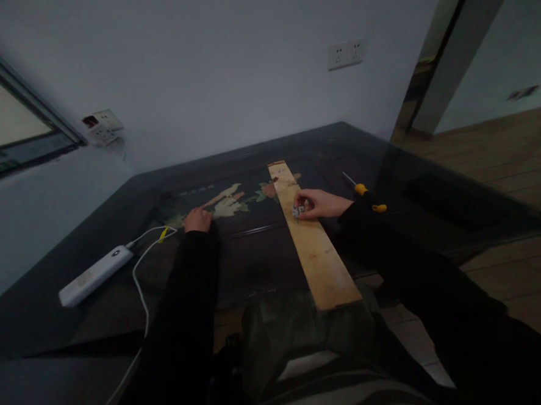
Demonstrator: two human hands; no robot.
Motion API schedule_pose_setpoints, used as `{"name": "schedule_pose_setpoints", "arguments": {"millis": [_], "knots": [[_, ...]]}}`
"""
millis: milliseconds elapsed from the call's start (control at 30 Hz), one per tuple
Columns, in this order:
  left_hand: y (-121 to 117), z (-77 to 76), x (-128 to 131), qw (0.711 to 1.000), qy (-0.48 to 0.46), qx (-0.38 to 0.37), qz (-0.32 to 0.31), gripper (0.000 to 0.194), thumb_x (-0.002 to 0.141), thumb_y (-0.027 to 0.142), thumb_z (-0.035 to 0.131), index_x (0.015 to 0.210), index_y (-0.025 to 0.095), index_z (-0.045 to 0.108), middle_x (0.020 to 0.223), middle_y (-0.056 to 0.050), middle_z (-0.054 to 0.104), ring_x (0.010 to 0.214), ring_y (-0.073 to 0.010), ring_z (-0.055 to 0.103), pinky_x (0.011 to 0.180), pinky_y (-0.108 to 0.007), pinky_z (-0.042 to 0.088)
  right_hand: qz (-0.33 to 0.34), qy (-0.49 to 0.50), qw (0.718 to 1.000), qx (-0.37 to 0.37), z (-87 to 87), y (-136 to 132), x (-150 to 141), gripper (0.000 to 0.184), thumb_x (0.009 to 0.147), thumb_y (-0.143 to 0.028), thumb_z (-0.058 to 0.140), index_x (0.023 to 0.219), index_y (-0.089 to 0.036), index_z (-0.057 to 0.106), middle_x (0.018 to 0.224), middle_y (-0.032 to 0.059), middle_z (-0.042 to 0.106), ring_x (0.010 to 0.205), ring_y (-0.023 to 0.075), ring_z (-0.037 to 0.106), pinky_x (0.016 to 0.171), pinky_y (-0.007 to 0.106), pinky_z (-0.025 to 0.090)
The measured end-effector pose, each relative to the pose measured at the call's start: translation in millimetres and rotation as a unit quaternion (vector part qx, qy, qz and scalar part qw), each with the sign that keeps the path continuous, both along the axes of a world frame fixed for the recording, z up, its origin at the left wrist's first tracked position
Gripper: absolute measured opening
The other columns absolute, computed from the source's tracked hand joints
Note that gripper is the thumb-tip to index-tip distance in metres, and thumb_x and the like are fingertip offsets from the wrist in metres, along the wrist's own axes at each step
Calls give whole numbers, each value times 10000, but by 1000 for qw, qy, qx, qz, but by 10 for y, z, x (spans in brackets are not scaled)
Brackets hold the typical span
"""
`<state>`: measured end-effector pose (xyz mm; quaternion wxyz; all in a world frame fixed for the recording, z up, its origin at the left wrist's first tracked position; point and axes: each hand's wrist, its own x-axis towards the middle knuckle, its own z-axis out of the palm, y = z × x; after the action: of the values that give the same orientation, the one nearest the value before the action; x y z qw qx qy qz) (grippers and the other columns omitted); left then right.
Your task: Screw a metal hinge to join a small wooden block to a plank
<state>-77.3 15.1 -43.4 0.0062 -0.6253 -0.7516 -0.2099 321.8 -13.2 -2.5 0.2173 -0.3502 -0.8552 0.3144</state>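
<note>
My right hand (315,203) pinches a small grey-and-white piece (297,212) with dark spots, too small to name further. It is held at the surface of a long, narrow wooden board (322,260). The board lies lengthwise on the dark table, its near end reaching over the table edge at my lap. My left hand (198,220) rests palm down on the table, left of the board, with its fingers loosely bent and holding nothing visible. A screwdriver (361,189) with a yellow-and-black handle lies right of my right hand.
The dark table (251,258) has a painted flower pattern and stands against the wall. On its left lies a white power bank (96,275) with a white cable (141,290) trailing off the near edge. Wall sockets (346,54) sit above the table.
</note>
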Motion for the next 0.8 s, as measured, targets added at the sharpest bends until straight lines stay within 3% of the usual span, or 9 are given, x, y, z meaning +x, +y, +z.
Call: {"name": "schedule_pose_setpoints", "arguments": {"millis": [67, 167, 267, 367, 567, 800], "knots": [[-52, 96, 289, 999, -33, 33, -22, 392, 804, 198, 516, 1175, 110, 604, 1238, -159, 607, 1214, -291, 519, 1044, -406, 394, 0, 3, 1000, 1, -1, -3, -1, 282, 697, -279, 686, 908, -153, 550, 928, 59, 597, 714, 129, 510, 648, 263, 408], [-186, 193, 893, 977, -154, 58, -137, 291, 838, 201, 478, 1072, 138, 639, 1123, -104, 669, 977, -213, 635, 899, -344, 492, 0, 19, 1000, -10, -15, 4, 3, 290, 688, -288, 695, 898, -154, 546, 895, 45, 586, 697, 122, 502, 636, 255, 408], [-351, 211, 1496, 920, -284, -13, -270, 209, 837, 257, 530, 983, 168, 650, 906, -65, 708, 706, -150, 641, 698, -273, 514, 3, 28, 999, -19, -25, 5, 7, 286, 683, -278, 694, 895, -161, 541, 875, 31, 580, 689, 117, 500, 628, 246, 407], [-465, 189, 1887, 885, -355, -44, -296, 129, 778, 210, 591, 898, 183, 629, 755, -23, 689, 541, -108, 583, 561, -231, 464, 11, 36, 999, -12, -23, -12, 8, 280, 679, -268, 689, 891, -160, 542, 870, 31, 577, 730, 129, 515, 654, 250, 417], [-496, 157, 2098, 852, -444, -94, -262, 185, 699, 125, 633, 850, 185, 544, 528, 58, 592, 397, -80, 506, 458, -196, 383, 25, 52, 998, -13, -26, -43, 9, 260, 688, -258, 671, 891, -165, 538, 879, 27, 577, 774, 134, 531, 666, 244, 423], [-522, 191, 2144, 815, -497, -142, -262, 240, 726, 92, 619, 882, 178, 457, 449, 86, 544, 324, -66, 466, 373, -171, 300, 22, 52, 998, -23, -38, -45, 5, 260, 690, -248, 670, 890, -162, 529, 875, 21, 566, 715, 111, 521, 630, 232, 425]]}}
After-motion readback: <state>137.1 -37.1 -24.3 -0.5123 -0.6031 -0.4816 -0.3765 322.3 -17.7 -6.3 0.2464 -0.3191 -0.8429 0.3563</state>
